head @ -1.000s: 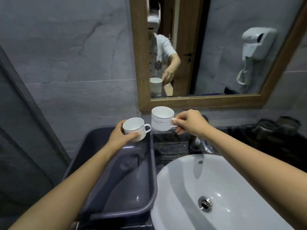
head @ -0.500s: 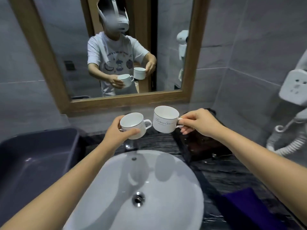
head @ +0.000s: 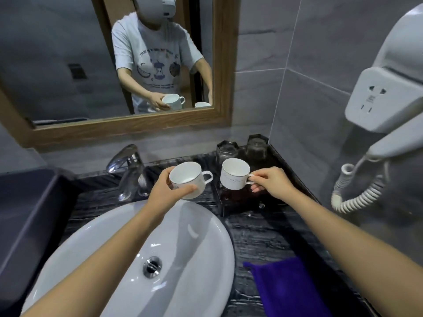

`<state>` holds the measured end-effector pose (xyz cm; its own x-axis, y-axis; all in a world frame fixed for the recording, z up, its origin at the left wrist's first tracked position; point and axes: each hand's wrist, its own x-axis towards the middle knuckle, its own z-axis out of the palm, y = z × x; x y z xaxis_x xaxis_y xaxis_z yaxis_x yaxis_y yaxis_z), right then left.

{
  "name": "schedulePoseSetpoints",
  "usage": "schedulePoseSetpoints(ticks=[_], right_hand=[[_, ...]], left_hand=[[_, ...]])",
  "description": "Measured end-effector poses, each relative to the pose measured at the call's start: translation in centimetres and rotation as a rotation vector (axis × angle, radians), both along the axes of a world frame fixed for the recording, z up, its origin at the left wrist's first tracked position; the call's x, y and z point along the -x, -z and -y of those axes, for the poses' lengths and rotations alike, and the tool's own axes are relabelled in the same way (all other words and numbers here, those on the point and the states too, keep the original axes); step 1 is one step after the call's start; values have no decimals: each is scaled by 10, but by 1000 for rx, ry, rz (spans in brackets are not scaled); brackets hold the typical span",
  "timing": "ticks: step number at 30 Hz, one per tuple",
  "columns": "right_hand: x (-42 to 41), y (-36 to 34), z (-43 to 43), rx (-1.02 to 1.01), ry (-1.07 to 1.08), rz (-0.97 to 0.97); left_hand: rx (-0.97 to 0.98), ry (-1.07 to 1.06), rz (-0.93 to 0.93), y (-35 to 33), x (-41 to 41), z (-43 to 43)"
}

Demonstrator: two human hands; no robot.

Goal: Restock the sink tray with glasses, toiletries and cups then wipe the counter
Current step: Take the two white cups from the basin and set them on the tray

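My left hand (head: 163,189) grips a white cup (head: 188,179) around its body, held above the far rim of the sink. My right hand (head: 271,183) pinches the handle of a second white cup (head: 233,173), which hangs just above the dark tray (head: 283,161) in the counter's far right corner. Two clear glasses (head: 226,151) (head: 256,145) stand upside down at the back of the tray. A purple cloth (head: 283,287) lies on the dark counter at the near right.
A white oval sink (head: 183,243) fills the middle, with a chrome tap (head: 128,165) behind it. A dark grey plastic tub (head: 25,209) sits at the left. A wall-mounted hair dryer (head: 386,99) with a coiled cord hangs at the right. A wood-framed mirror (head: 222,65) is ahead.
My view has swung right, from the grey tub to the tray corner. Both hands have carried their cups rightward and lower, and the right cup is now over the tray.
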<state>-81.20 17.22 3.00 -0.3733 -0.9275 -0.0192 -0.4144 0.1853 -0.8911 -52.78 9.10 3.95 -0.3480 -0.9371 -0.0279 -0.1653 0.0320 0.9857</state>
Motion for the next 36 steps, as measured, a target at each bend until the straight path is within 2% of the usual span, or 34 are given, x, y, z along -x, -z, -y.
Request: schedulePoseSetpoints(ticks=[7,14,25,29,31,33,36], right_hand=[[20,34,19,-17,-34,-53],[29,45,36,-52,-91,-124],[37,51,51,-34,-57,-209],[32,41,46,-77,-46,-221],[29,27,37,-106,-24,-289],[23,9,21,-30,-25,-353],[10,-18,-4,41,-149,-292]], left_hand=[[-17,30,17,18,12,2],[-59,62,23,31,22,6],[-56,113,49,35,39,6],[-45,149,45,28,47,1],[-33,163,42,23,53,0],[-20,183,41,17,60,-2],[12,229,51,6,77,-6]])
